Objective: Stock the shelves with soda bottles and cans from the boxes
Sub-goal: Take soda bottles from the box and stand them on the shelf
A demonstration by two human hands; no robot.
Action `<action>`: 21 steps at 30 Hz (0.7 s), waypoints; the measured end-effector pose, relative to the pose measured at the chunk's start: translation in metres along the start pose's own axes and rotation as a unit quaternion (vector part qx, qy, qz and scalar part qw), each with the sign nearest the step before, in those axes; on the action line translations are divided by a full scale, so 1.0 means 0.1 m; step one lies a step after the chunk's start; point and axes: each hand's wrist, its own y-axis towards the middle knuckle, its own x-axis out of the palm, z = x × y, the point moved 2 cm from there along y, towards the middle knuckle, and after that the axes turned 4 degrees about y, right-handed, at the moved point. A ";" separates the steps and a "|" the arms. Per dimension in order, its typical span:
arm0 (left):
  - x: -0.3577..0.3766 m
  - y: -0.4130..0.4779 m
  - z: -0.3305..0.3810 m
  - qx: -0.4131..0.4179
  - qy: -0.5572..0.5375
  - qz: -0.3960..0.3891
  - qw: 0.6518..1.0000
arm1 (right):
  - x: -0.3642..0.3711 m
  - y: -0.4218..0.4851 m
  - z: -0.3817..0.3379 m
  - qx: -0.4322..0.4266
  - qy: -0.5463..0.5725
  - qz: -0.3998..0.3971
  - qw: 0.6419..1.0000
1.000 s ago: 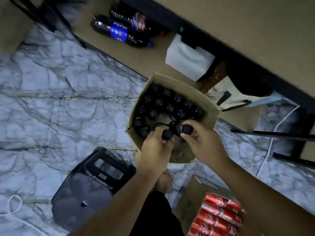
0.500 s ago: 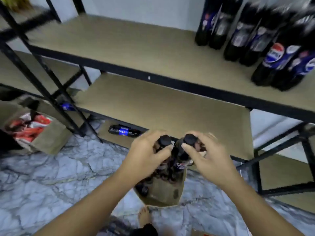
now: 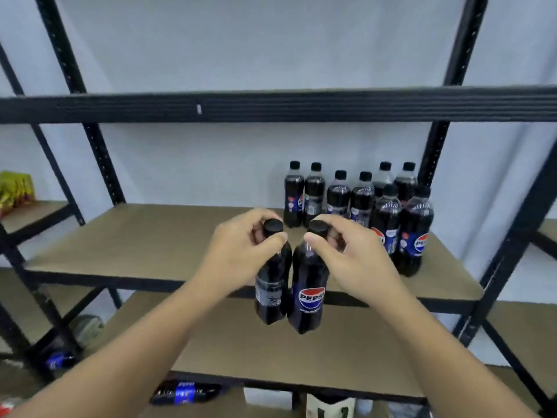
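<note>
Presently two bottles (image 3: pixel 309 297) are pinched by their necks, one in the left hand (image 3: pixel 241 251), one in the right hand (image 3: pixel 352 254); upright placement beside the standing bottles (image 3: pixel 361 200) seems needed.

- This looks like a stockroom or the back of a shop: black metal racking (image 3: pixel 104 164) with punched uprights and heavy cross-beams fills the view.
- There are bare brown board shelves (image 3: pixel 144 236) in several tiers, one above the other.
- Identical cola bottles (image 3: pixel 358 203) stand bunched in rows at the right end of the middle tier.
- A neighbouring rack (image 3: pixel 54 167) on the left carries yellow packets (image 3: pixel 15 188).
- Down low, a lone bottle (image 3: pixel 185 393) lies on its side.
- Behind it all is a plain pale wall (image 3: pixel 241 55).
</note>
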 end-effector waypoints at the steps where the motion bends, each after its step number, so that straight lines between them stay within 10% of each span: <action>1: 0.01 0.16 -0.04 0.002 -0.008 -0.005 1.000 | 0.00 0.12 0.00 0.004 -0.005 0.006 1.000; 21: 0.86 1.83 -0.95 0.009 -0.050 -0.081 0.995 | 0.25 1.51 0.76 0.146 -0.113 0.031 0.982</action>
